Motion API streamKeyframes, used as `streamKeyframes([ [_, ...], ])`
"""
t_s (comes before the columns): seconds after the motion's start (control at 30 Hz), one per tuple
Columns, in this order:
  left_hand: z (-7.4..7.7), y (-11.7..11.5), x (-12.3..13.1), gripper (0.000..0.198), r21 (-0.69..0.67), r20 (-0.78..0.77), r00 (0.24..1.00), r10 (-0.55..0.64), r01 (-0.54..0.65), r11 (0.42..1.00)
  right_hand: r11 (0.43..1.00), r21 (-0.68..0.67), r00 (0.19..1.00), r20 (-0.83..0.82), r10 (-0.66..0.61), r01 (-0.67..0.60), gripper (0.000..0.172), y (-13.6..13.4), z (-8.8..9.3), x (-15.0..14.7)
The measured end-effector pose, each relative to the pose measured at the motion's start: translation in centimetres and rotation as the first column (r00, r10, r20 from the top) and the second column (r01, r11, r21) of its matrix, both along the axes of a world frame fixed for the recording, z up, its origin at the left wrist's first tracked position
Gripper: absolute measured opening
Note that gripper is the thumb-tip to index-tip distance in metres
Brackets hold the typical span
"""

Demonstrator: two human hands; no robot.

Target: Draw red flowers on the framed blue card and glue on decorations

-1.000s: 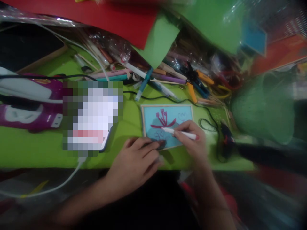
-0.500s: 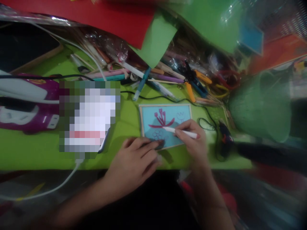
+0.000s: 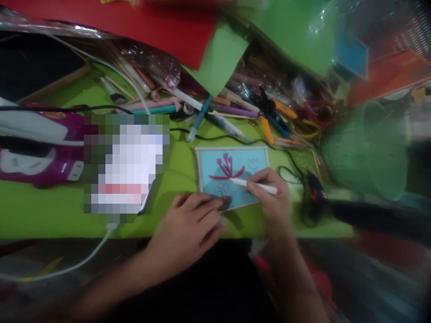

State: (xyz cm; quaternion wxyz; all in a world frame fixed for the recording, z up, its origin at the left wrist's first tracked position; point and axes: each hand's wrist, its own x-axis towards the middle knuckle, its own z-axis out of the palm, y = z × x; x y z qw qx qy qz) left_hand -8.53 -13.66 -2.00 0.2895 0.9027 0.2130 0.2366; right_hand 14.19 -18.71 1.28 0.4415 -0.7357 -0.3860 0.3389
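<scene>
A small light-blue board [image 3: 210, 161] with a pale wooden frame lies flat near the front of the green table. It bears a magenta drawing of flowers and leaves, with thin outlined flowers to the right and below. My right hand [image 3: 271, 193] pinches a white marker [image 3: 254, 184] with a red end; its tip meets the base of the magenta stems. My left hand [image 3: 191, 224] lies over the board's lower left edge, index finger stretched onto the surface and the other fingers loosely bent.
Left of the board lies a pixelated phone [image 3: 131, 161] with a white cable, beside a purple power strip [image 3: 43, 166]. Pens, sticks and orange-handled pliers [image 3: 269, 116] clutter the back. On the right are a green translucent container [image 3: 367, 152] and a dark glue gun [image 3: 316, 195].
Hardly anything differs: the marker tip and right hand have shifted very slightly right. My left hand and the board stay in place.
</scene>
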Motion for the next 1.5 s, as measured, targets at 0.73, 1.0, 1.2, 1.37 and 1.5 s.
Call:
streamKeyframes([
  [0.73, 0.2, -0.1, 0.0, 0.016, 0.015, 0.026, 0.999, 0.029, -0.030, 0.999, 0.996, -0.072, 0.998, 0.022, 0.055, -0.054, 0.011, 0.5, 0.8, -0.7],
  [1.0, 0.3, 0.0, 0.1, 0.014, 0.018, 0.012, 0.999, 0.030, -0.030, 0.999, 0.994, -0.083, 0.997, 0.021, 0.079, -0.077, 0.012, 0.6, 0.8, -0.9],
  [1.2, 0.3, -0.1, 0.1, 0.012, 0.024, 0.005, 1.000, 0.026, -0.026, 0.999, 0.990, -0.087, 0.994, 0.023, 0.110, -0.108, 0.012, 0.9, 0.8, -0.9],
  [1.37, 0.2, -0.1, 0.2, 0.015, 0.021, 0.019, 0.999, 0.028, -0.028, 0.999, 0.990, -0.066, 0.992, -0.009, 0.127, -0.127, 0.013, 0.9, 0.7, -1.1],
  [1.5, 0.3, -0.1, 0.2, 0.014, 0.020, 0.007, 1.000, 0.022, -0.023, 1.000, 0.988, -0.042, 0.989, -0.025, 0.146, -0.147, 0.014, 1.0, 0.5, -1.2],
])
